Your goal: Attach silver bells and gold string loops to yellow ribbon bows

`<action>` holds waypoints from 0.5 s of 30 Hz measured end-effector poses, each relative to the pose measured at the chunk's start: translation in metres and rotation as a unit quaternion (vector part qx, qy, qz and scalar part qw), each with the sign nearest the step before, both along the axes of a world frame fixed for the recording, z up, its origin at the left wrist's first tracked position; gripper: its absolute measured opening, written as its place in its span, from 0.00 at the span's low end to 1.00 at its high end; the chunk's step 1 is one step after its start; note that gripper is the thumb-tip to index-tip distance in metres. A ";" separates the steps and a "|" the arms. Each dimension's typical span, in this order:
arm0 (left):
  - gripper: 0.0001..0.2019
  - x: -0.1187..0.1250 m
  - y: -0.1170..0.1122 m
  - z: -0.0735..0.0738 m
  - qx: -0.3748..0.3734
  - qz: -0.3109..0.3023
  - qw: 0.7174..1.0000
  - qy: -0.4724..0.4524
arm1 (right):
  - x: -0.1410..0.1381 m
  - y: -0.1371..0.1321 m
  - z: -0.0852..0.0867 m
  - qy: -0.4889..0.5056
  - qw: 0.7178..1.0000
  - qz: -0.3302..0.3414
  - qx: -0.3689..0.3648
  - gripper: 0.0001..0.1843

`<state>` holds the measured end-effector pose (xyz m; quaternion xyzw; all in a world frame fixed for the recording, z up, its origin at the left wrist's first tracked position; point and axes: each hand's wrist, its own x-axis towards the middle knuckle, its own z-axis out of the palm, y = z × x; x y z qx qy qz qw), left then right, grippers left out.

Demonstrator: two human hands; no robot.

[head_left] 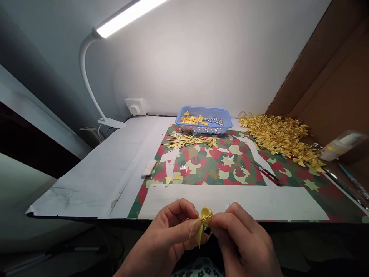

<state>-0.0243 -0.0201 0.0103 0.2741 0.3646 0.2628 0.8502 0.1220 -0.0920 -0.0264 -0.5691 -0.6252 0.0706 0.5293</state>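
My left hand (170, 234) and my right hand (242, 238) meet just below the table's front edge, both pinched on a small yellow ribbon bow (204, 222). The bow's tails hang down between my fingers, and a thin gold wire seems to wrap its middle. Behind it on the table lies a strip of white paper (230, 202) over a red, green and cream patterned sheet (219, 161).
A blue basket (204, 120) at the back holds yellow bows and silver beads. Gold wires (184, 140) lie in front of it. A heap of finished yellow bows (281, 136) fills the right side, with a bottle (341, 144), pens (266, 173) and a white desk lamp (95, 77).
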 end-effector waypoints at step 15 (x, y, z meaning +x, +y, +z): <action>0.07 -0.001 0.001 -0.003 0.017 -0.024 1.000 -0.009 | 0.001 -0.003 -0.001 0.033 0.999 0.007 -0.019 0.09</action>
